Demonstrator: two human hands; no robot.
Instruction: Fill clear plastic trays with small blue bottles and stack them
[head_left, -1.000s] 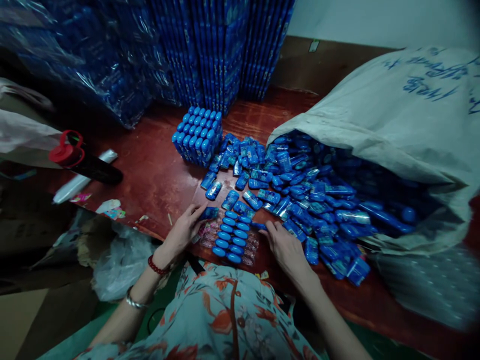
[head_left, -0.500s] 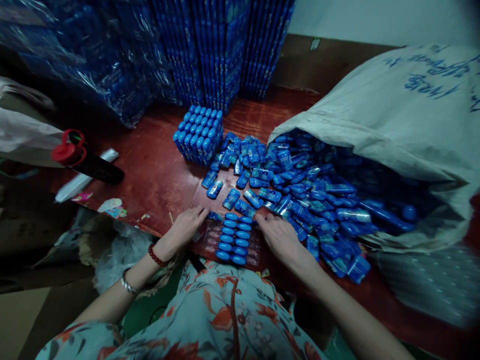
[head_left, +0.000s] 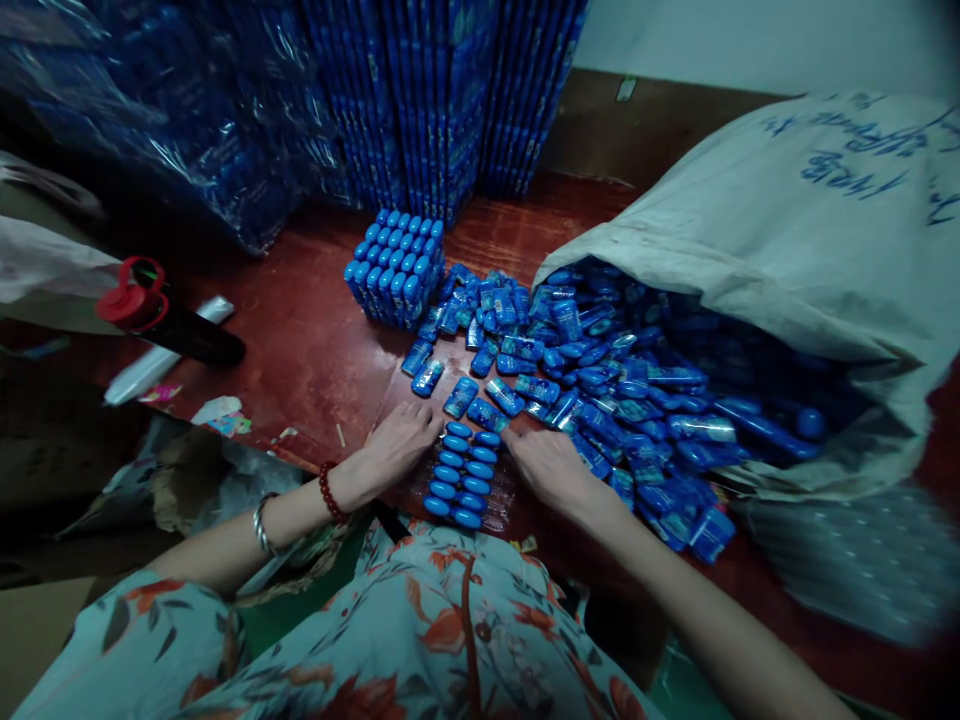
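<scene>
Flanking the double row of glossy blue oval-topped pieces (head_left: 475, 485), both hands are in close! The left hand (head_left: 401, 445), fingers bent together, has its tips just beside the row's far left end; the right hand (head_left: 551, 465), fingers curled, is just off the far right end. Whether either grips anything, I cannot tell. The row stands between them on the red-brown wooden table's (head_left: 300, 320) near side, clear ridged plastic (head_left: 497, 505) showing at its right, loose flat blue packets (head_left: 505, 397) just beyond.
</scene>
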